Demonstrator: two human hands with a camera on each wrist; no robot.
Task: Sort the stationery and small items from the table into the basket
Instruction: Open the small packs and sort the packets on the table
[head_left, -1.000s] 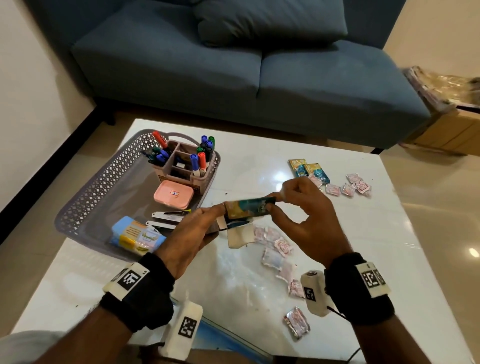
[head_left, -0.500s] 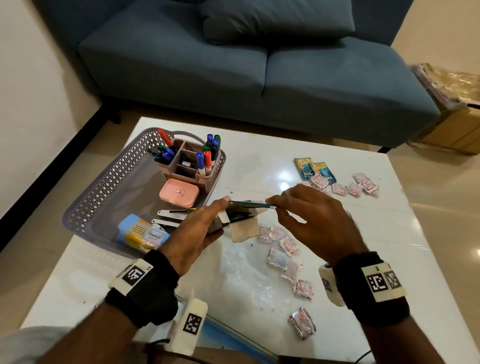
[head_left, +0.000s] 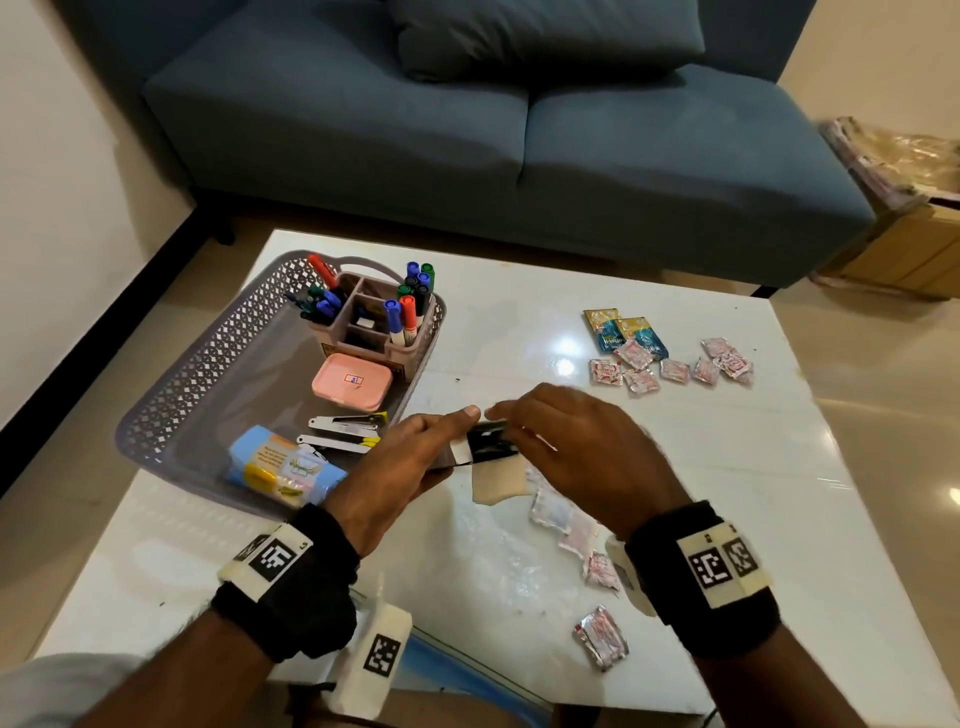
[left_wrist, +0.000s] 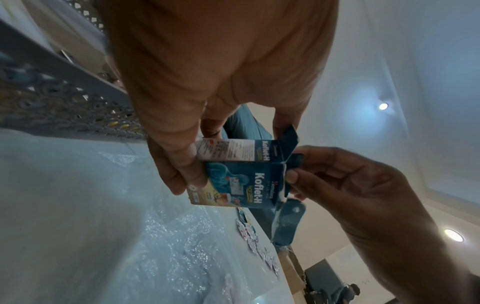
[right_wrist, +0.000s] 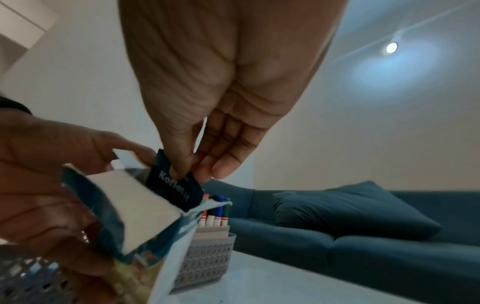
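A small carton is held in the air between both hands, just above the table and just beside the near right corner of the basket. The step in hand is judged to be the handling of the carton's open end, before anything more is sorted. The left hand is curled round the closed end, thumb on the upper face and fingers underneath, with the wrist low and the palm turned inward. The right hand is arched over the open end; an end flap is pinched between its thumb and fingertips, the remaining fingers being held nearly straight. The pale inner flap can be seen hanging loose below.

Whether the flaps are being opened or tucked shut cannot be told. If loose packets are to be put inside, the mouth must be kept wide and steadied by the left hand; if it is to be closed, the flap must be folded in before the carton is set down in the basket.

Nearest on the table, scattered sachets lie under and beside the right wrist. Farther off, more red-and-white sachets and two blue packets lie well apart on the right. In the basket, a blue pack, two staplers, a pink case and an organiser of markers are already placed.
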